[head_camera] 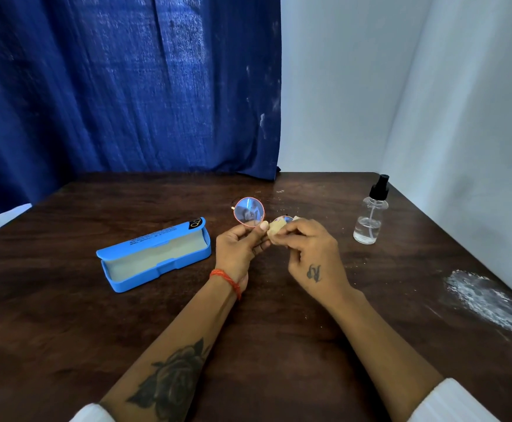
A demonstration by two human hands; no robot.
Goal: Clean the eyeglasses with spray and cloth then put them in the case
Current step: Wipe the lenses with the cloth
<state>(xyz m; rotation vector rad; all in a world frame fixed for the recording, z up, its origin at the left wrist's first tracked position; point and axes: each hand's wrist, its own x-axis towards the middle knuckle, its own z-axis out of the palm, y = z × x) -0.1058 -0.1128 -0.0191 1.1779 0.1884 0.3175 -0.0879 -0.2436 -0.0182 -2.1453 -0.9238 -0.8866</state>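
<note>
Eyeglasses held between both hands.

The round-lensed eyeglasses have a thin pinkish rim, metal by the look, and glossy lenses that catch blue reflections. The small beige cloth looks soft and matt. The open blue plastic case is smooth, with a pale, dull lining. The clear spray bottle shines, with a matt black cap. The dark wooden table shows grain and a chalky white smear.
</note>
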